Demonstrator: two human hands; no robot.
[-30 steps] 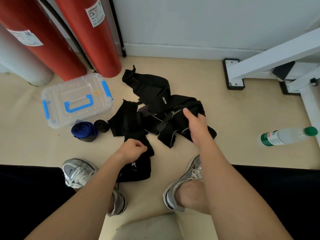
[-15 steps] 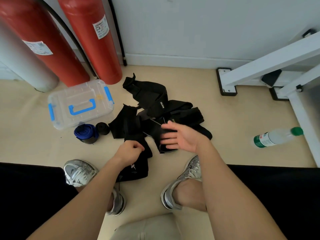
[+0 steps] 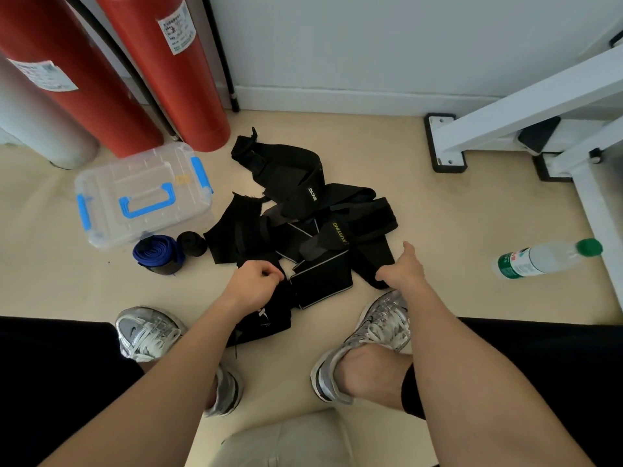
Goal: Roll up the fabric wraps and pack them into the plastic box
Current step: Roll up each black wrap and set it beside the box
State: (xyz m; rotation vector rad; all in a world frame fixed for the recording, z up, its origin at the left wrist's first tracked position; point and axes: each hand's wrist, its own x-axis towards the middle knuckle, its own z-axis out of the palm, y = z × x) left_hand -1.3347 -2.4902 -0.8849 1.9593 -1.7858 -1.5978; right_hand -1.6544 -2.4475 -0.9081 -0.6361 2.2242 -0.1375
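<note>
A tangle of black fabric wraps [image 3: 303, 210] lies on the beige floor in front of me. My left hand [image 3: 251, 284] grips the near end of one black wrap [image 3: 266, 318] that runs down between my shoes. My right hand [image 3: 404, 271] rests on the right end of the pile, thumb and forefinger spread; its other fingers are hidden. The clear plastic box [image 3: 101, 183], with blue handle and latches, stands at the left with its lid on. A rolled blue wrap [image 3: 158, 254] and a small rolled black wrap [image 3: 191, 243] stand beside the box.
Two red cylinders [image 3: 168, 79] and a grey one [image 3: 40, 129] stand behind the box. A white metal frame [image 3: 505, 119] with black feet fills the right side. A plastic bottle [image 3: 546, 257] lies on the floor at the right. My shoes [image 3: 148, 332] flank the wraps.
My right hand has left the top of the pile, opened, and swung right to the pile's right end. My left hand keeps its grip in the same spot.
</note>
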